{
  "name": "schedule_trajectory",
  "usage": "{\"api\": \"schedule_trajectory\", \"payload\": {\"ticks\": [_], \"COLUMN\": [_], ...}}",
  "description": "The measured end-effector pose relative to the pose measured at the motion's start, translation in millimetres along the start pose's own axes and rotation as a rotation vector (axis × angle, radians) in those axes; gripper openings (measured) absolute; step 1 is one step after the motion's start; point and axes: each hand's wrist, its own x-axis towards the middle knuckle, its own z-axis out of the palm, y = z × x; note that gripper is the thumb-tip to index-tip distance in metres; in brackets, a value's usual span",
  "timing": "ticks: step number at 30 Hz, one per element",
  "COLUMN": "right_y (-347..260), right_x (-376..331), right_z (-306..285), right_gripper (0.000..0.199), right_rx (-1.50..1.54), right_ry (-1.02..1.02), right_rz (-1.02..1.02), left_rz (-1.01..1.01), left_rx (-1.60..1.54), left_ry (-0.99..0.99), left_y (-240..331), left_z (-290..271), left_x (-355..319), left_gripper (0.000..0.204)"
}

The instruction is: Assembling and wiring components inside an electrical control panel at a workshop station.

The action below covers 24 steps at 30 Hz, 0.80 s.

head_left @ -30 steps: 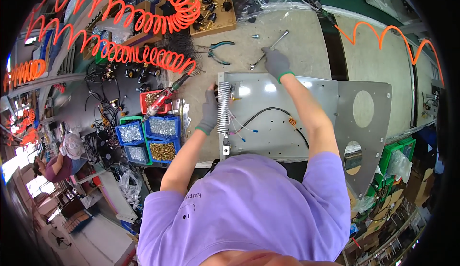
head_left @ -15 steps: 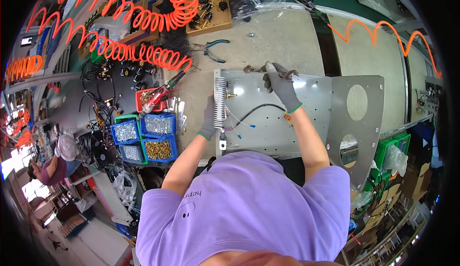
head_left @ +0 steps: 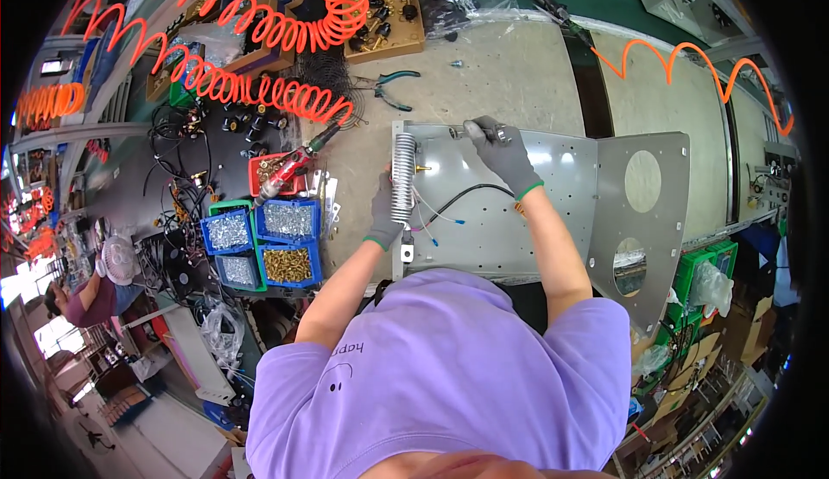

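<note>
A grey sheet-metal panel (head_left: 496, 237) lies in front of me, its upright flange on the left. Along that flange runs a silver coiled spring-like part (head_left: 402, 177), with a small brass fitting (head_left: 422, 168) beside it. My right hand (head_left: 501, 153), in a grey glove, is closed around a metal wrench (head_left: 458, 133) above the panel's far edge. My left hand (head_left: 385, 213), gloved too, rests against the outer side of the flange; its fingers are mostly hidden there. A black cable (head_left: 471, 189) and thin wires with blue ends (head_left: 458, 221) lie on the panel.
Left of the panel stand blue bins of screws (head_left: 288, 222) and a red bin (head_left: 268, 168). A red air screwdriver (head_left: 289, 171) hangs on an orange coiled hose (head_left: 289, 95). Pliers (head_left: 397, 89) lie beyond the panel. A perforated side plate (head_left: 643, 220) rises at right.
My right hand has turned and shifted slightly toward me and left with the wrench, bringing its end nearer the coiled part. My left hand stays by the flange.
</note>
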Motion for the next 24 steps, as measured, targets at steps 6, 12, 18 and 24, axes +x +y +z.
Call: {"api": "schedule_trajectory", "payload": {"ticks": [6, 12, 18, 24], "right_y": [-4.6, -0.1, -21.8, -21.6], "right_x": [-3.4, -12.0, -46.3, -50.5], "right_z": [-2.1, 4.1, 20.0, 35.1], "right_gripper": [0.022, 0.023, 0.031, 0.032], "right_rx": [0.466, 0.352, 0.445, 0.22], "right_ry": [-0.099, -0.187, -0.13, -0.132], "right_rz": [0.428, 0.26, 0.292, 0.19], "left_rz": [-0.049, 0.043, 0.005, -0.054], "left_rx": [0.071, 0.122, 0.175, 0.155], "left_ry": [-0.054, 0.055, 0.041, -0.01], "left_y": [3.6, -3.0, -6.4, -17.5], "left_z": [-2.9, 0.4, 1.6, 4.6], "left_x": [0.7, 1.0, 3.4, 8.3], "left_gripper": [0.043, 0.043, 0.045, 0.052]}}
